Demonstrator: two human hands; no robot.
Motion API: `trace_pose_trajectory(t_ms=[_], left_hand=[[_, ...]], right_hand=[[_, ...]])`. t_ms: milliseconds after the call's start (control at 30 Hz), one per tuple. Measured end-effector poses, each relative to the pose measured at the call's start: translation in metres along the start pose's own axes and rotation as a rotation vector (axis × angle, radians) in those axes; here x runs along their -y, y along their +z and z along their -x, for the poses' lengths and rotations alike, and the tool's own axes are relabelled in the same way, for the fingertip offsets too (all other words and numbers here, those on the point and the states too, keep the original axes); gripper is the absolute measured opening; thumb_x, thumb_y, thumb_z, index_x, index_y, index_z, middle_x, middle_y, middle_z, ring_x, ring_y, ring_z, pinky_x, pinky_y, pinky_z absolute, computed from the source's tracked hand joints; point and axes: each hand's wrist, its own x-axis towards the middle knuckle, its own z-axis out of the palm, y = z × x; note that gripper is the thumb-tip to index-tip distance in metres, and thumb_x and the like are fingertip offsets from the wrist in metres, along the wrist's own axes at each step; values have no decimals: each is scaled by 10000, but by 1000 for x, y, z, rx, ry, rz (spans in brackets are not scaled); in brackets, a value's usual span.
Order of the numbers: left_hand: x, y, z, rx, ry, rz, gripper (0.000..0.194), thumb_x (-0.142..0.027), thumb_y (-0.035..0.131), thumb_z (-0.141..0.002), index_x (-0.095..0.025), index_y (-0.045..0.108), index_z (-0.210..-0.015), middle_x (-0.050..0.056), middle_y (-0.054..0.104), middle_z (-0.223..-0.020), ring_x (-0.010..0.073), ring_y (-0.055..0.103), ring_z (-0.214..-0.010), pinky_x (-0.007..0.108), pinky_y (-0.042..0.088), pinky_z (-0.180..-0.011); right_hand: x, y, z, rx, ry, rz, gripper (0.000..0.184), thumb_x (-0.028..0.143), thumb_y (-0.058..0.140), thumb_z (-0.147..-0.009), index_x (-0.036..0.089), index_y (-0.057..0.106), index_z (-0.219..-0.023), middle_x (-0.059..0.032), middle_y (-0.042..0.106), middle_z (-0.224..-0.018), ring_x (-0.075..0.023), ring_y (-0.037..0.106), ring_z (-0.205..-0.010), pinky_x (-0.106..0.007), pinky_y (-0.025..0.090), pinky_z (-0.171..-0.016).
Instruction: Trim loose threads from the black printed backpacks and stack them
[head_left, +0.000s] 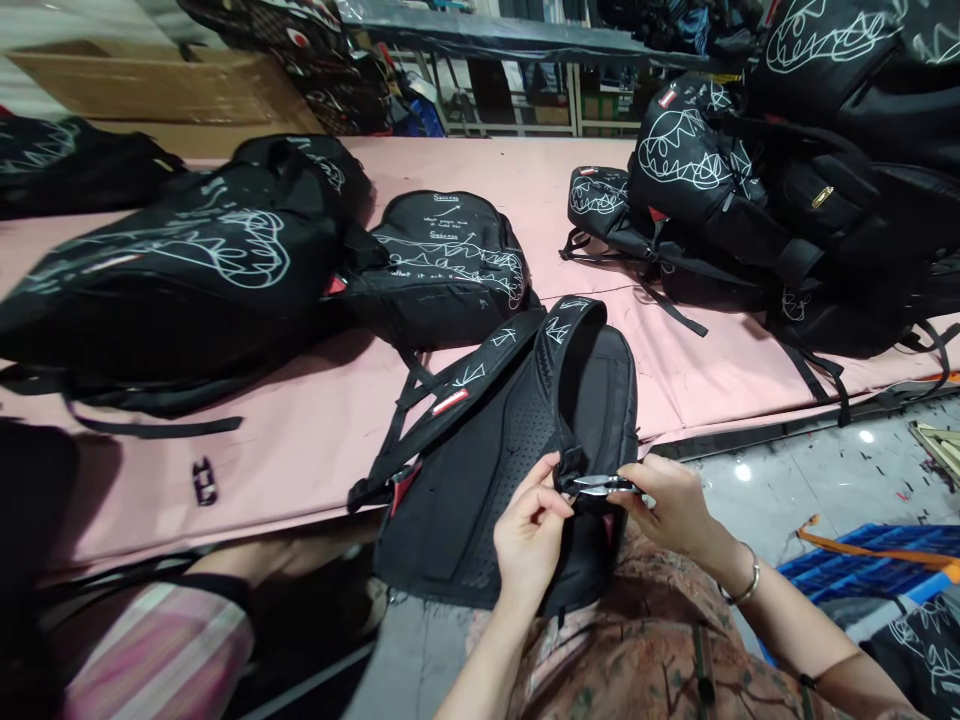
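A black backpack [480,480] lies across the table's front edge and my lap, its padded back panel and shoulder straps facing up. My left hand [531,525] pinches the lower end of one shoulder strap [568,455] between thumb and fingers. In my right hand [667,500] is a pair of thread snips [600,485], silver blades pointing left. The blade tips are at the strap end, close to my left fingertips. Whether they touch a thread there is too small to tell.
Printed black backpacks lie on the pink table [300,470] at left [172,270], centre [450,260] and right [690,170]. A small black object [202,481] rests near the front edge. Another person's striped clothing [161,650] shows lower left. A blue crate [885,555] stands on the right.
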Motion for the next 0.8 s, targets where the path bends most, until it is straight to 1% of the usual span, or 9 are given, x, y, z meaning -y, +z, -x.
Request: trace_pose_trajectory(t_ms=[167,300,333,400,467,533,633,800], left_hand=[[-3,0,-1,-2,22,-16,187,-119,567,-668,-184,577,-493,79,652,-1088,215,603,-1028,369,444,-940],[-6,0,-1,14,3,-5,187,-132,566,-672,-183,577,-493,80,646,-1093,218,601,-1027,375,435,-942],[-7,1,-1,18,-8,1,188,-137,568,-673,-182,572,-491,83,643,-1100,219,598,-1031,374,431,-944],[-9,1,-2,20,-47,27,177,-159,583,-673,-178,560,-498,98,637,-1109,223,599,-1027,365,442,-919],[-13,3,-2,14,-109,71,141,-185,614,-658,-173,551,-533,120,636,-1108,229,609,-1002,340,476,-848],[-16,4,-3,7,-167,114,123,-202,644,-636,-169,540,-579,140,638,-1102,233,619,-978,307,496,-769],[-20,6,-4,3,-196,149,141,-200,659,-622,-170,522,-611,152,640,-1095,233,613,-993,287,488,-750],[-22,7,-6,15,-197,149,133,-186,641,-627,-175,508,-616,155,635,-1107,227,601,-1021,283,480,-762]], right_hand=[[-1,-5,0,-8,-45,52,437,476,321,-921,185,604,-759,-24,515,-622,-136,446,-587,-253,231,-541],[-1,-9,-2,16,-39,32,411,474,366,-908,189,602,-730,-26,515,-614,-133,444,-576,-253,238,-543],[-2,-9,-2,29,-38,-6,398,469,381,-905,191,602,-726,-27,523,-614,-133,451,-574,-251,248,-543],[-2,-10,-3,57,-40,-154,366,451,401,-903,198,605,-734,-27,555,-630,-135,479,-586,-244,288,-554],[-3,-9,-3,65,-32,-327,333,429,414,-903,203,609,-755,-29,594,-664,-140,515,-614,-242,338,-578],[-4,-7,-1,35,0,-400,305,420,435,-896,202,616,-781,-35,616,-694,-146,536,-636,-247,364,-596],[-5,-6,2,13,34,-309,278,414,465,-881,197,627,-818,-45,614,-707,-153,536,-650,-250,351,-599],[-4,-8,4,47,-17,-122,306,429,445,-886,196,628,-809,-36,584,-674,-147,502,-626,-253,289,-567]])
